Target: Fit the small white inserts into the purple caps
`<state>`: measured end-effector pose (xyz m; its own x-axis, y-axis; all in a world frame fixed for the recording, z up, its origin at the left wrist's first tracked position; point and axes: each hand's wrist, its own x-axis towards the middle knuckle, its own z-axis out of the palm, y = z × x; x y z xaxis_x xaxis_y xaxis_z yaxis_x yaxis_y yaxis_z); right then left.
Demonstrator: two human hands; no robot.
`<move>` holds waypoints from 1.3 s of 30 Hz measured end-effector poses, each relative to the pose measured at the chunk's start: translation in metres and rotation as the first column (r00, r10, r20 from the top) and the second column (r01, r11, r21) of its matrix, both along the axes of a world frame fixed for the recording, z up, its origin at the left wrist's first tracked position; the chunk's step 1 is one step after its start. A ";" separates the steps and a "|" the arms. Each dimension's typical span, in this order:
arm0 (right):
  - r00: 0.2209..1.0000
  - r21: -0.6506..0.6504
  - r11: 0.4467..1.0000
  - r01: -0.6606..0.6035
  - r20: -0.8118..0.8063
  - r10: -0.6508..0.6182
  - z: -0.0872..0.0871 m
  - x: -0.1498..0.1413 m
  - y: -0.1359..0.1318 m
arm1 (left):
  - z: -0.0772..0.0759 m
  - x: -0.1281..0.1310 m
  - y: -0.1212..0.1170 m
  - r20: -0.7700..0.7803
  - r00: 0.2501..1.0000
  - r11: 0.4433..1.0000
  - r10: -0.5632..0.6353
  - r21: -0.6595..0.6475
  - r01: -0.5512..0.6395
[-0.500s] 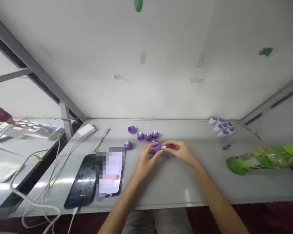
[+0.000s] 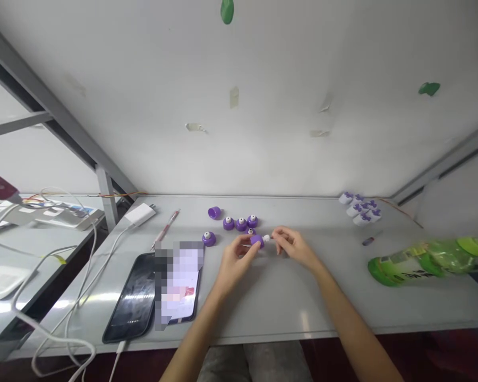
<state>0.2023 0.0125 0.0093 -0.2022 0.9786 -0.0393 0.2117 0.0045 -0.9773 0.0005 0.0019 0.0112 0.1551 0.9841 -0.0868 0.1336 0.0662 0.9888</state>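
Pinching purple cap (image 2: 255,240), left hand (image 2: 235,258) hides part; right hand (image 2: 295,245) near white tip (image 2: 266,238), whether holding anything, cannot tell.

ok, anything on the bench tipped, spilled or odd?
One purple cap lies on its side, open end showing, while a row of three caps beside it stands white tips up. What look like torn tape scraps cling to the wall. No spill visible.
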 end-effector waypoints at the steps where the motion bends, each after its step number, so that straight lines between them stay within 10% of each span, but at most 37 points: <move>1: 0.999 0.011 1.000 -0.026 -0.018 0.026 0.002 0.000 -0.001 | 0.001 0.000 0.001 0.006 1.000 1.000 0.004 -0.010 -0.004; 13: 0.996 -0.070 0.997 -0.044 0.070 0.049 -0.022 -0.002 0.006 | -0.001 0.000 -0.001 -0.071 0.997 1.000 -0.018 0.018 0.020; 22: 0.987 -0.036 0.986 -0.161 -0.024 0.161 -0.007 -0.002 0.000 | -0.005 -0.001 0.000 -0.023 0.999 0.999 -0.041 0.011 0.042; 39: 0.950 0.119 0.973 -0.197 0.267 0.160 -0.012 -0.004 -0.001 | -0.015 -0.002 -0.003 -0.421 0.907 0.921 -0.009 0.349 0.171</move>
